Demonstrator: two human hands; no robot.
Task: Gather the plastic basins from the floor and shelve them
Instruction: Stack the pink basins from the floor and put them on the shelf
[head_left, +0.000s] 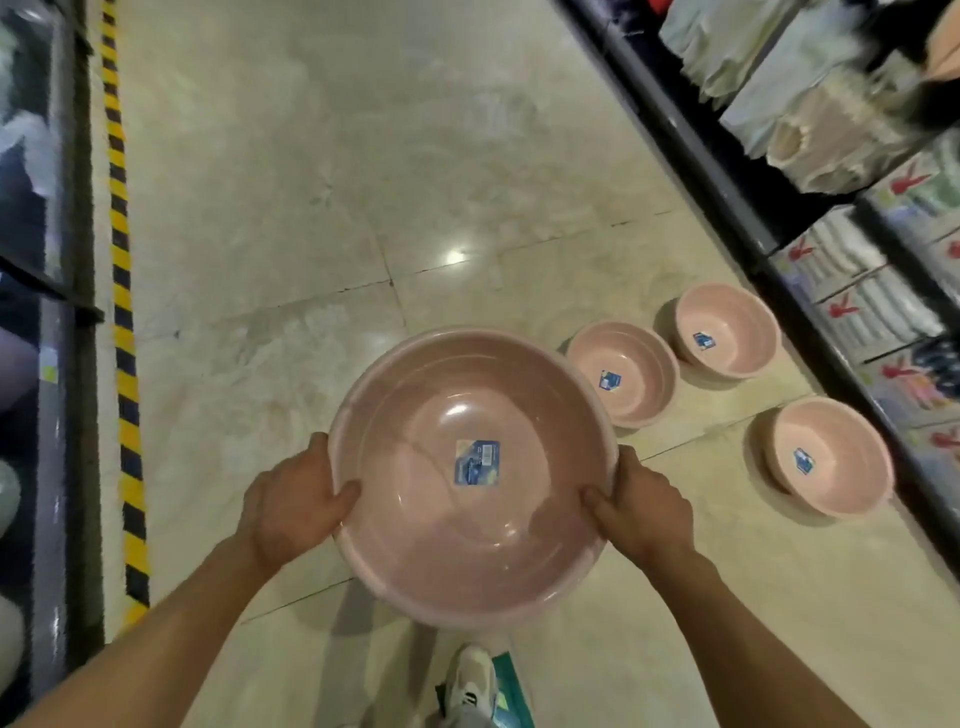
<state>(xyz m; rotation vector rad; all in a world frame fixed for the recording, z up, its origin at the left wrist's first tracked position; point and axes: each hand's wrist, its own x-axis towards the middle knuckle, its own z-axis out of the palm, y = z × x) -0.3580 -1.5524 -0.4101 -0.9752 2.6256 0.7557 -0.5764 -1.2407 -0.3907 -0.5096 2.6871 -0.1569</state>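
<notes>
Both hands, left hand (291, 506) and right hand (641, 506), hold the pink basin (472, 478); 3 floor basins (623, 371) lie ahead-right, nearer the right hand.

Glossy cream marble-look tiled floor (322, 171) with thin dark joints and one bright ceiling-light reflection (455, 256). Left of it, a yellow-and-black striped hazard tape strip (120, 291) borders a dark glass-fronted display case (36, 208); right, dark metal shelving (737, 208) holds folded textiles.
</notes>
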